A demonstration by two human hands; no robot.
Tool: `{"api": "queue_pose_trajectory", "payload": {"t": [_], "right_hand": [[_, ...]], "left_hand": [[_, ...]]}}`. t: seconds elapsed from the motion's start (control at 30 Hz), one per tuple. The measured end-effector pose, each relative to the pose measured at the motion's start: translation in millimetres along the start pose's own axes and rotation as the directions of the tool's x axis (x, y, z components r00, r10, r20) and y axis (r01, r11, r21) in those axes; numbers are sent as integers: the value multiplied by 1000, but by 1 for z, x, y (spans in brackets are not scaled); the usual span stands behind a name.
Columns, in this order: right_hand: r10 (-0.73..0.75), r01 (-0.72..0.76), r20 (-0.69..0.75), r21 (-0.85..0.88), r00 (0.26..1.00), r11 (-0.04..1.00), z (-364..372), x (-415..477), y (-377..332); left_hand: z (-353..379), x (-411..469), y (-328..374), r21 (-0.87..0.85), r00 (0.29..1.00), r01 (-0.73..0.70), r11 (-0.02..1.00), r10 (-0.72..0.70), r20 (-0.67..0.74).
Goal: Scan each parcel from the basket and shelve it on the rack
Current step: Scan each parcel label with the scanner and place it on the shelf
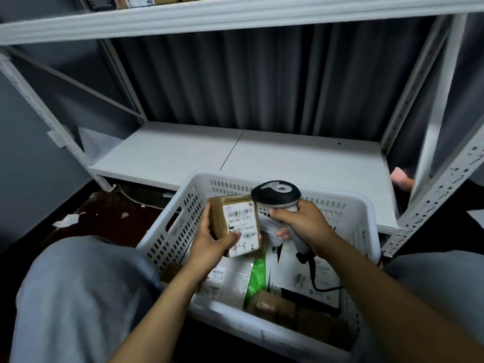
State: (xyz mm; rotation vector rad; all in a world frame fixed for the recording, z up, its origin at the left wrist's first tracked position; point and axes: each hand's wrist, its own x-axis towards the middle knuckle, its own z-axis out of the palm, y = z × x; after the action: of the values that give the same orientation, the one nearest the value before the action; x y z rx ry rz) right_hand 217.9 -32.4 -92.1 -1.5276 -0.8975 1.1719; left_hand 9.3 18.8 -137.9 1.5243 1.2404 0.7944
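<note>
A small brown cardboard parcel [237,225] with a white barcode label is held upright above the white plastic basket [180,221]. My left hand [212,241] grips it from the left, thumb on the label. My right hand [301,222] grips the handle of a black-and-grey barcode scanner [276,193], whose head sits right beside the parcel's upper right corner. Its dark cable [314,273] trails down into the basket. Inside the basket lie several more parcels: white mailer bags [288,271], a green-and-white bag [258,276] and brown boxes [277,306].
The white metal rack's low shelf [262,155] stands just behind the basket, with a dark curtain behind it. An upper shelf [209,17] carries boxes at the top edge. Rack uprights [440,195] rise at right. My grey-clad knees [78,297] flank the basket. Paper scraps lie on the dark floor [104,216].
</note>
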Motion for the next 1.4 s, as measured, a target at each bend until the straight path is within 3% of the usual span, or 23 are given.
{"api": "queue_pose_trajectory", "payload": {"t": [0.17, 0.33, 0.67, 1.13, 1.27, 1.4], "right_hand": [[56, -50, 65, -97, 996, 994, -6, -2, -2], [43, -28, 103, -142, 994, 989, -8, -5, -5], [20, -3, 102, -162, 995, 987, -16, -13, -14], [27, -7, 100, -191, 995, 982, -14, -8, -11], [-7, 12, 56, -91, 998, 996, -17, -12, -13], [-21, 21, -13, 21, 1000, 1000, -15, -21, -14]], "left_hand": [[-9, 17, -31, -31, 984, 6, 999, -12, -180], [-9, 22, -44, 1, 980, 12, 1000, -11, -197], [-12, 24, -45, -64, 984, 63, 996, -73, -162], [-1, 15, -29, -94, 993, 20, 995, -31, -111], [2, 14, -15, -128, 994, 62, 990, -73, -84], [6, 10, 12, -285, 988, 131, 950, -149, -41]]}}
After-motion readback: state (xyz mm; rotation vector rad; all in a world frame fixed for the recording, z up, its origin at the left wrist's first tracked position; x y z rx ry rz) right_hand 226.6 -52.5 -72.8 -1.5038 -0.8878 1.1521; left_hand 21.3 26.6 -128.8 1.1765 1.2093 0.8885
